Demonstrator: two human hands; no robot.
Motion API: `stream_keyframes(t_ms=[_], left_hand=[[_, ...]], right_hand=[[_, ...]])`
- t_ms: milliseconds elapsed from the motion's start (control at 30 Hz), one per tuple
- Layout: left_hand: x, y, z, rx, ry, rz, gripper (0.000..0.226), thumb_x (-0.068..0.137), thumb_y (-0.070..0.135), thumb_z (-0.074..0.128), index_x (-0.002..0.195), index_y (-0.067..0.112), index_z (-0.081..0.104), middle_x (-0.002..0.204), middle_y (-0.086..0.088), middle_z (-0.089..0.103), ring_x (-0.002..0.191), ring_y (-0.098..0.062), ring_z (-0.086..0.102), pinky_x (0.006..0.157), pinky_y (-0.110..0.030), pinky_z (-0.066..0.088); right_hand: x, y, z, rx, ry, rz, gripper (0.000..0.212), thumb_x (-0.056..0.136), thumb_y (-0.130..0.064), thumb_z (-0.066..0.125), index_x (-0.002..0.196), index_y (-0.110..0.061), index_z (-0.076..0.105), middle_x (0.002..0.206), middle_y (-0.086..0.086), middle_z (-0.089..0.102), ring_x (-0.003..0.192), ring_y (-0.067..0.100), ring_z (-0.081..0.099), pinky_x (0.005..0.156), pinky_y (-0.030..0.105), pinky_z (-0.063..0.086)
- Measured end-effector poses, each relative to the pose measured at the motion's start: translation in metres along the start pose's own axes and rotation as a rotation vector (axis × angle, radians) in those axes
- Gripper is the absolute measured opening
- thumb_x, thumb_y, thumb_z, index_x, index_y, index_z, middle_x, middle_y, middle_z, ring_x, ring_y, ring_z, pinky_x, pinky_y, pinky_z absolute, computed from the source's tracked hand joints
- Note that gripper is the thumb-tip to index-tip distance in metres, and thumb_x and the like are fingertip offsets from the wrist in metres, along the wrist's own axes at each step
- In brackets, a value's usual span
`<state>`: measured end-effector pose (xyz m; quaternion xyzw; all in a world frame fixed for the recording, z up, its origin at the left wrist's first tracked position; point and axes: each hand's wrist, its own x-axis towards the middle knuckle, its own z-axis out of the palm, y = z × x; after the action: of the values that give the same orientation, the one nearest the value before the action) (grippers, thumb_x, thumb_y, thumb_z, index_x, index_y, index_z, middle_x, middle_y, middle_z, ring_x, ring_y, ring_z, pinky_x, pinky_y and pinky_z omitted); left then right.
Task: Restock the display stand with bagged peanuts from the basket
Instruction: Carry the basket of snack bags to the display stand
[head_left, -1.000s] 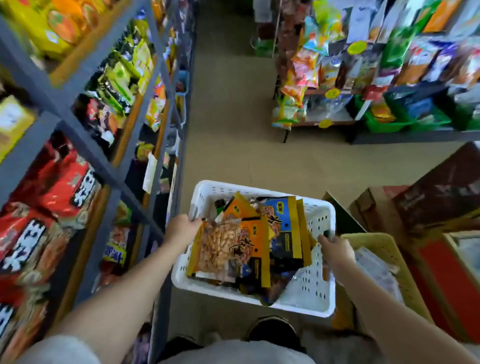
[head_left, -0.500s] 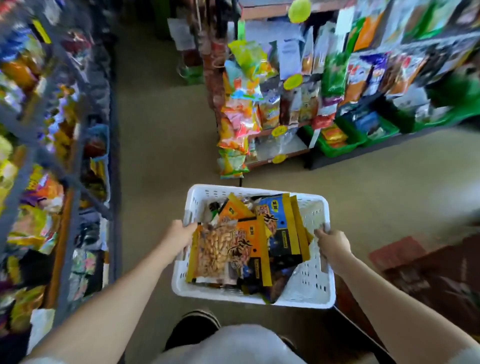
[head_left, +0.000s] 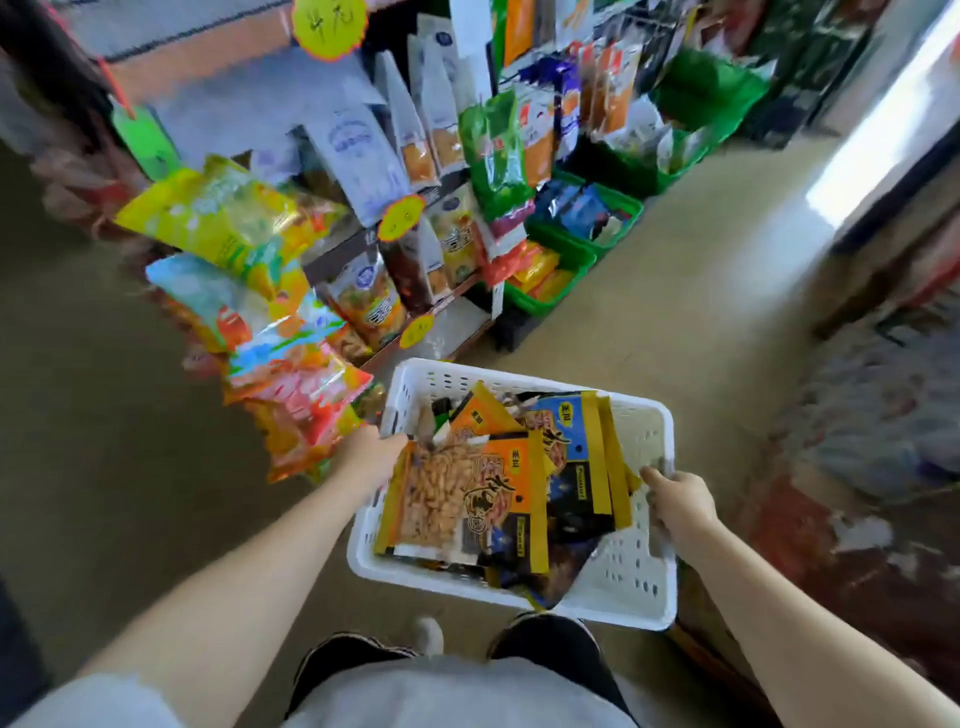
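Observation:
I carry a white plastic basket (head_left: 631, 582) at waist height. My left hand (head_left: 371, 451) grips its left rim and my right hand (head_left: 678, 501) grips its right rim. Several bagged peanuts (head_left: 470, 491) lie piled inside, in orange, yellow and blue packs with clear windows. The display stand (head_left: 363, 223) rises just ahead and to the left of the basket, hung and stacked with snack bags and yellow price tags. Its lowest shelf (head_left: 457, 322) shows a bare patch close to the basket's far edge.
Colourful snack bags (head_left: 260, 291) hang off the stand's left end, touching my left wrist area. Green crates (head_left: 571, 244) of goods sit on the floor to the stand's right. Beige floor (head_left: 691, 291) stretches ahead right. My dark shoes (head_left: 545, 636) show below the basket.
I have turned away from the grey shelving on the left and walked up to the display stand, which now looms close. Both hands keep their grip on the basket rims.

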<state>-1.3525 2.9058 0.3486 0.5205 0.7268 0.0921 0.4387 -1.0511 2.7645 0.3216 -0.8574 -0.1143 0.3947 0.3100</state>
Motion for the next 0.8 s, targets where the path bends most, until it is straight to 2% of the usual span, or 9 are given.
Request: stream_keyframes(t_ms=[100,167,233,300,400,500,600,800], left_hand=[[0.059,0.071,0.015,0.088,-0.031,0.073,0.025,0.086,0.027,0.052,0.067,0.010,0.050,0.052,-0.006,0.046,0.042,-0.023,0.043,0.043,-0.024,0.031],[0.094,0.114,0.036,0.138,-0.063,0.113,0.027,0.088,0.027,0.051,0.066,0.011,0.050,0.055,-0.007,0.048,0.043,-0.021,0.044,0.043,-0.023,0.032],[0.132,0.155,0.065,0.138,-0.120,0.124,0.026,0.091,0.024,0.049,0.068,0.011,0.047,0.054,-0.006,0.044,0.042,-0.021,0.041,0.044,-0.024,0.031],[0.167,0.197,0.096,0.120,-0.167,0.103,0.027,0.092,0.022,0.048,0.068,0.011,0.043,0.051,-0.005,0.038,0.041,-0.021,0.037,0.045,-0.024,0.029],[0.217,0.259,0.145,0.105,-0.206,0.094,0.029,0.091,0.022,0.048,0.065,0.016,0.040,0.051,-0.006,0.037,0.042,-0.020,0.035,0.044,-0.023,0.026],[0.270,0.309,0.191,0.093,-0.263,0.049,0.027,0.090,0.025,0.052,0.065,0.015,0.047,0.052,-0.005,0.040,0.043,-0.021,0.038,0.045,-0.024,0.028],[0.322,0.342,0.234,0.133,-0.311,0.019,0.023,0.089,0.025,0.050,0.069,0.015,0.050,0.055,-0.006,0.043,0.047,-0.022,0.042,0.050,-0.027,0.031],[0.443,0.372,0.334,0.211,-0.339,-0.044,0.023,0.090,0.027,0.049,0.068,0.019,0.048,0.058,-0.004,0.048,0.056,-0.024,0.047,0.058,-0.028,0.035]], right_hand=[[0.044,-0.037,-0.005,0.061,0.082,0.043,0.027,0.089,-0.025,0.055,0.069,-0.007,0.057,0.057,0.007,0.051,0.049,0.022,0.046,0.052,0.030,0.040],[0.083,-0.058,-0.012,0.086,0.148,0.062,0.024,0.089,-0.026,0.055,0.079,-0.005,0.062,0.065,0.011,0.057,0.060,0.027,0.053,0.062,0.034,0.044],[0.127,-0.078,-0.023,0.113,0.191,0.083,0.023,0.088,-0.026,0.055,0.083,-0.005,0.063,0.073,0.015,0.061,0.069,0.029,0.055,0.066,0.035,0.044],[0.174,-0.100,-0.037,0.118,0.211,0.121,0.021,0.089,-0.026,0.055,0.084,-0.007,0.063,0.075,0.015,0.061,0.070,0.029,0.056,0.065,0.034,0.043],[0.240,-0.129,-0.058,0.100,0.224,0.184,0.022,0.091,-0.026,0.053,0.085,-0.007,0.062,0.064,0.008,0.055,0.059,0.024,0.051,0.055,0.030,0.038],[0.306,-0.155,-0.074,0.107,0.243,0.246,0.023,0.093,-0.027,0.049,0.092,-0.008,0.061,0.068,0.008,0.055,0.056,0.021,0.048,0.049,0.028,0.034],[0.370,-0.171,-0.077,0.076,0.284,0.308,0.024,0.093,-0.027,0.047,0.094,-0.007,0.060,0.080,0.014,0.059,0.067,0.026,0.051,0.051,0.028,0.034],[0.514,-0.172,-0.054,0.045,0.238,0.390,0.021,0.093,-0.025,0.047,0.089,-0.008,0.058,0.075,0.010,0.058,0.063,0.023,0.051,0.049,0.026,0.035]])
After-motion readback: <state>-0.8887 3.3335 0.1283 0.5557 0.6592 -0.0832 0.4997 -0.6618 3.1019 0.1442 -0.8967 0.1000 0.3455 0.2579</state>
